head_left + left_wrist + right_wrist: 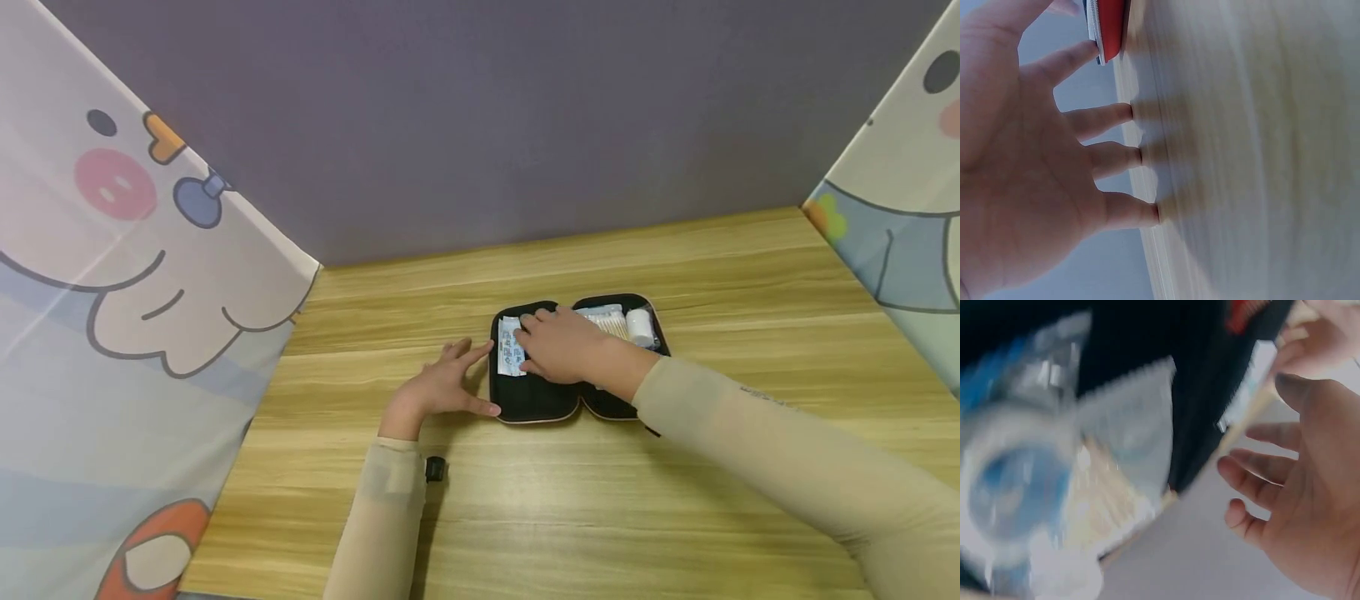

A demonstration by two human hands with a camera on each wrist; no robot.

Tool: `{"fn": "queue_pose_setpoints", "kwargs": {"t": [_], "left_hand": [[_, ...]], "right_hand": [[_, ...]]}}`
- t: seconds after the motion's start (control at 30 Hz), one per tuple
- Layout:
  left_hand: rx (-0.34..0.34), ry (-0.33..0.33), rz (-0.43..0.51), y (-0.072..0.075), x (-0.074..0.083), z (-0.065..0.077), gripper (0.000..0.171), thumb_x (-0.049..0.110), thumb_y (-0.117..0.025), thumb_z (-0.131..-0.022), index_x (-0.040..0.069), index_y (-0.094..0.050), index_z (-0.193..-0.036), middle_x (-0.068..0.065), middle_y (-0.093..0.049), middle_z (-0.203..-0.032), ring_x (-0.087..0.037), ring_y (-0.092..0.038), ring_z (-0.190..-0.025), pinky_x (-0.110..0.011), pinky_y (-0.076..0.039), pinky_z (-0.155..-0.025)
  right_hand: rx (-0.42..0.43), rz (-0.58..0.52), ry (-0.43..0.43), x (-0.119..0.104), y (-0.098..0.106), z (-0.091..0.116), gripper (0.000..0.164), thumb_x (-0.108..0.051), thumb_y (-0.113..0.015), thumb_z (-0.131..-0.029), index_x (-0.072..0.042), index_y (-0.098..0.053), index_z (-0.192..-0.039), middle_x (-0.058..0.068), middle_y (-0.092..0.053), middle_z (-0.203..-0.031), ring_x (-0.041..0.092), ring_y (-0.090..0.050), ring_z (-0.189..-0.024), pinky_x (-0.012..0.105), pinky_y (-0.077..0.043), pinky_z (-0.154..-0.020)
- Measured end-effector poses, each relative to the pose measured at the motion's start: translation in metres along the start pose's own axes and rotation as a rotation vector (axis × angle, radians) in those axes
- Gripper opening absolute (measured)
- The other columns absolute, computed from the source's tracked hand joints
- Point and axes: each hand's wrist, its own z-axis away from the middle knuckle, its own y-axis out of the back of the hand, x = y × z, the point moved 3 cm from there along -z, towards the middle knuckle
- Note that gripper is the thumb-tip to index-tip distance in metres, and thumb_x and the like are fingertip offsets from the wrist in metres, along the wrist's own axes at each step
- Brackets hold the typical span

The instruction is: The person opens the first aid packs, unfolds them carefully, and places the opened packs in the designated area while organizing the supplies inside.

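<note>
A small zip case (536,407), black inside and red outside, lies unfolded on the wooden table. My left hand (442,387) is spread at its left edge, index finger and thumb at the rim. In the left wrist view the other fingertips reach down to the table beside the case's zipped edge (1099,37). My right hand (566,346) reaches over the left half with loosely bent fingers, close beside a white-and-blue printed packet (510,346). The right half holds a bag of cotton swabs (611,323) and a white roll (640,327); my right forearm hides part of it.
The wooden table (525,517) runs back to a grey-purple wall (525,125). Cartoon-printed cloth panels (187,333) stand at both sides. A small black object (435,468) shows beside my left wrist. The right wrist view is blurred over the case's contents.
</note>
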Motion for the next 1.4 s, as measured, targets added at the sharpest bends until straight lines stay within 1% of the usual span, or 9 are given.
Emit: {"fn": "queue_pose_setpoints", "kwargs": {"t": [0.2, 0.33, 0.47, 0.63, 0.77, 0.9, 1.0, 1.13, 1.4], "left_hand": [[-0.001, 0.014, -0.001, 0.001, 0.001, -0.001, 0.115, 0.054, -0.093, -0.077, 0.041, -0.025, -0.169, -0.011, -0.008, -0.181, -0.044, 0.002, -0.167, -0.082, -0.008, -0.125], [-0.008, 0.016, 0.004, 0.001, 0.0, -0.002, 0.116, 0.053, -0.093, -0.077, 0.041, -0.024, -0.17, -0.011, -0.007, -0.182, -0.044, 0.003, -0.167, -0.082, -0.007, -0.124], [-0.006, 0.017, 0.008, 0.002, 0.001, -0.002, 0.116, 0.053, -0.093, -0.077, 0.041, -0.024, -0.17, -0.011, -0.006, -0.182, -0.044, 0.003, -0.167, -0.083, -0.007, -0.124], [0.009, 0.021, 0.011, 0.006, 0.005, -0.004, 0.116, 0.053, -0.093, -0.077, 0.041, -0.024, -0.17, -0.01, -0.007, -0.182, -0.043, 0.003, -0.168, -0.082, -0.008, -0.125], [0.018, 0.019, 0.013, 0.005, 0.007, -0.005, 0.116, 0.054, -0.093, -0.077, 0.041, -0.025, -0.17, -0.011, -0.008, -0.182, -0.043, 0.002, -0.168, -0.082, -0.007, -0.125], [0.009, 0.022, 0.011, 0.001, 0.007, -0.005, 0.115, 0.055, -0.092, -0.078, 0.041, -0.024, -0.17, -0.012, -0.008, -0.181, -0.044, 0.002, -0.168, -0.083, -0.006, -0.124], [0.004, 0.027, 0.013, -0.003, 0.005, -0.004, 0.115, 0.055, -0.092, -0.078, 0.041, -0.024, -0.17, -0.012, -0.008, -0.181, -0.044, 0.002, -0.167, -0.083, -0.006, -0.124], [0.015, 0.03, 0.024, -0.003, 0.004, -0.003, 0.115, 0.054, -0.093, -0.077, 0.041, -0.026, -0.169, -0.011, -0.009, -0.181, -0.043, 0.002, -0.168, -0.082, -0.007, -0.124], [0.01, 0.022, 0.023, -0.002, 0.006, -0.004, 0.114, 0.055, -0.092, -0.078, 0.041, -0.025, -0.169, -0.01, -0.008, -0.182, -0.042, 0.004, -0.168, -0.082, -0.006, -0.125]], "right_hand": [[-0.048, -0.133, -0.099, 0.038, 0.021, 0.03, 0.062, -0.044, -0.06, -0.109, -0.009, -0.05, -0.159, 0.023, -0.043, -0.167, 0.046, -0.041, -0.155, 0.071, -0.035, -0.123], [-0.049, -0.152, -0.136, 0.06, 0.025, 0.049, 0.061, -0.039, -0.064, -0.107, -0.006, -0.052, -0.156, 0.027, -0.045, -0.164, 0.053, -0.041, -0.152, 0.075, -0.036, -0.119], [-0.016, -0.151, -0.142, 0.077, 0.026, 0.065, 0.061, -0.035, -0.07, -0.104, -0.002, -0.054, -0.153, 0.03, -0.048, -0.159, 0.056, -0.045, -0.146, 0.074, -0.039, -0.117], [0.03, -0.143, -0.136, 0.101, 0.02, 0.08, 0.064, -0.033, -0.076, -0.099, 0.001, -0.057, -0.15, 0.033, -0.053, -0.154, 0.058, -0.05, -0.141, 0.071, -0.042, -0.116], [0.053, -0.15, -0.138, 0.116, 0.005, 0.089, 0.065, -0.032, -0.08, -0.095, 0.002, -0.061, -0.146, 0.034, -0.057, -0.148, 0.057, -0.055, -0.136, 0.07, -0.046, -0.112], [0.063, -0.205, -0.138, 0.126, -0.013, 0.095, 0.064, -0.035, -0.079, -0.096, 0.003, -0.062, -0.144, 0.034, -0.06, -0.145, 0.057, -0.058, -0.133, 0.07, -0.048, -0.11], [0.086, -0.251, -0.143, 0.127, -0.024, 0.099, 0.063, -0.036, -0.079, -0.096, 0.002, -0.063, -0.144, 0.033, -0.061, -0.144, 0.056, -0.059, -0.131, 0.069, -0.049, -0.109], [0.13, -0.264, -0.137, 0.129, -0.028, 0.1, 0.062, -0.036, -0.079, -0.096, 0.001, -0.064, -0.144, 0.032, -0.062, -0.143, 0.055, -0.061, -0.13, 0.069, -0.05, -0.107], [0.202, -0.274, -0.103, 0.133, -0.034, 0.103, 0.06, -0.032, -0.082, -0.094, 0.005, -0.066, -0.139, 0.028, -0.068, -0.131, 0.047, -0.068, -0.12, 0.064, -0.055, -0.102]]}}
